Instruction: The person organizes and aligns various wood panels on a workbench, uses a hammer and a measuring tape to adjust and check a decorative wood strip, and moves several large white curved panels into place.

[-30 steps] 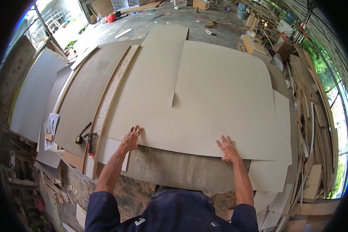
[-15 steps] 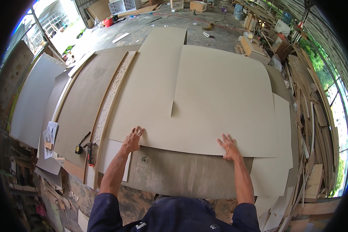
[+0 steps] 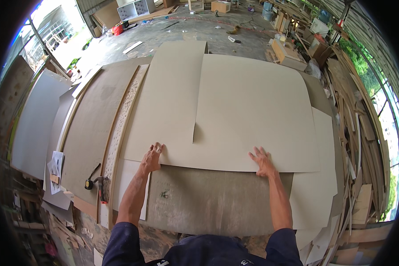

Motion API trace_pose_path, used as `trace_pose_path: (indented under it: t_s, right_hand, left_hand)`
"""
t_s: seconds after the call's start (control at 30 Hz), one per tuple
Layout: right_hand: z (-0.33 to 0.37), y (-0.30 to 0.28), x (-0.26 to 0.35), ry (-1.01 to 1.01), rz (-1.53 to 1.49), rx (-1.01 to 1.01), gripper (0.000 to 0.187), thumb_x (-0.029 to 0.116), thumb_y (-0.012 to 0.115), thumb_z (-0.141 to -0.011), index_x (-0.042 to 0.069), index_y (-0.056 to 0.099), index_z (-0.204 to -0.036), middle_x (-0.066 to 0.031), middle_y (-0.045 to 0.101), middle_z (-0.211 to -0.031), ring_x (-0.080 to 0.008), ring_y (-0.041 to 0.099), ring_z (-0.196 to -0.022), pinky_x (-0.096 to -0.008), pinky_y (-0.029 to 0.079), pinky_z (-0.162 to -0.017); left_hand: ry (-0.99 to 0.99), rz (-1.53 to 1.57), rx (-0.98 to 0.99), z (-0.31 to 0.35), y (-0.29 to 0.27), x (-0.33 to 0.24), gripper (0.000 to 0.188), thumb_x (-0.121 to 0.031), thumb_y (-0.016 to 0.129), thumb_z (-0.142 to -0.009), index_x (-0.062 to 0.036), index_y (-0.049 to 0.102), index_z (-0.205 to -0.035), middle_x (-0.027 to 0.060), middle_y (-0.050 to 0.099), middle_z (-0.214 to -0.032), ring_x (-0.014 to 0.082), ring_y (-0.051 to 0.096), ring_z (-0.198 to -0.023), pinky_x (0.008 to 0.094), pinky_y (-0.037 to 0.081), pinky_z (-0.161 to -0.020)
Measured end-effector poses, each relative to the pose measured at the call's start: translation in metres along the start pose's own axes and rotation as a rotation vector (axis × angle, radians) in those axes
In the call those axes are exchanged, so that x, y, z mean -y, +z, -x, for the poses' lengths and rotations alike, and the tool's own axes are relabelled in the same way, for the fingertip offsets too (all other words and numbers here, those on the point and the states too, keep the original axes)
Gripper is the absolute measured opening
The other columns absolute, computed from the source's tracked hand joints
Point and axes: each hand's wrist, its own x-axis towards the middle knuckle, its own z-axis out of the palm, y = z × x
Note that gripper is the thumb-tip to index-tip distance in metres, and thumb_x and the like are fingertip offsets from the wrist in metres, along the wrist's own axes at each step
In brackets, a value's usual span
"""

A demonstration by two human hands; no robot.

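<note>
A large cream sheet [image 3: 252, 106] lies over a worn brown board [image 3: 217, 199]. A slit [image 3: 193, 135] runs through the sheet from its far side and stops short of the near edge. Left of the slit, a long strip [image 3: 177, 66] reaches farther back than the right part, which curves at its far corner. My left hand [image 3: 151, 157] rests on the near edge with fingers apart and slightly bent. Farther right, my right hand [image 3: 262, 162] presses on that same edge with its fingers spread. Both thumbs are hard to make out.
Left of the sheet lie a long speckled strip [image 3: 124, 111], a hammer [image 3: 103, 190], a tape measure [image 3: 89, 183] and papers [image 3: 55, 172]. More pale sheets [image 3: 312, 195] stick out at the right. Scrap wood [image 3: 357, 124] is piled beyond them. Cartons [image 3: 288, 55] stand farther back.
The sheet's near edge has shifted away from me under both hands, exposing more brown board. The slit's end now shows closer to that edge. The view has moved slightly.
</note>
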Motion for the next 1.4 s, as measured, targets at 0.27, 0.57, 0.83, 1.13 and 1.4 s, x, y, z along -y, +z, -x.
trace_pose_path:
  t_s: [0.27,0.57,0.83,1.13,1.4]
  right_hand:
    - [-0.023,-0.011,-0.010,-0.008,-0.053,-0.024,0.103,-0.002,0.072,-0.052,0.024,0.035,-0.145,-0.0107,0.017,-0.155,-0.0353,0.012,-0.143,-0.0594,0.018,-0.112]
    - [-0.045,-0.022,-0.019,-0.003,-0.060,-0.026,0.104,-0.004,0.070,-0.050,0.025,0.035,-0.144,-0.0101,0.017,-0.155,-0.0339,0.012,-0.143,-0.0569,0.018,-0.113]
    - [-0.054,-0.032,-0.022,-0.010,-0.082,-0.014,0.105,-0.005,0.070,-0.050,0.025,0.035,-0.144,-0.0088,0.016,-0.156,-0.0329,0.011,-0.143,-0.0551,0.017,-0.114]
    - [-0.062,-0.045,-0.020,-0.004,-0.080,-0.007,0.105,-0.004,0.069,-0.050,0.024,0.035,-0.145,-0.0086,0.017,-0.155,-0.0321,0.012,-0.143,-0.0532,0.018,-0.115]
    - [-0.076,-0.044,-0.030,0.012,-0.046,-0.014,0.104,-0.002,0.068,-0.051,0.026,0.034,-0.145,-0.0080,0.017,-0.155,-0.0319,0.012,-0.143,-0.0546,0.019,-0.114]
  left_hand:
    - [-0.011,-0.005,0.019,-0.029,-0.005,0.006,0.095,0.001,0.062,-0.056,-0.0091,0.030,-0.145,0.0221,0.028,-0.146,0.0494,0.036,-0.128,0.0461,0.044,-0.099]
    - [0.004,-0.047,-0.021,-0.053,-0.005,0.012,0.097,-0.001,0.065,-0.055,-0.0100,0.030,-0.145,0.0214,0.030,-0.144,0.0494,0.037,-0.127,0.0469,0.044,-0.098]
    - [0.018,-0.014,-0.034,-0.067,-0.009,0.016,0.094,0.001,0.062,-0.054,-0.0103,0.035,-0.143,0.0190,0.031,-0.144,0.0471,0.039,-0.126,0.0453,0.046,-0.097]
    - [-0.001,-0.032,-0.050,-0.081,-0.004,0.026,0.095,-0.001,0.064,-0.053,-0.0106,0.035,-0.143,0.0174,0.032,-0.142,0.0463,0.038,-0.127,0.0466,0.045,-0.098]
    - [0.001,-0.013,-0.024,-0.095,-0.015,0.020,0.095,0.000,0.065,-0.054,-0.0119,0.035,-0.144,0.0193,0.030,-0.145,0.0461,0.038,-0.127,0.0451,0.044,-0.099]
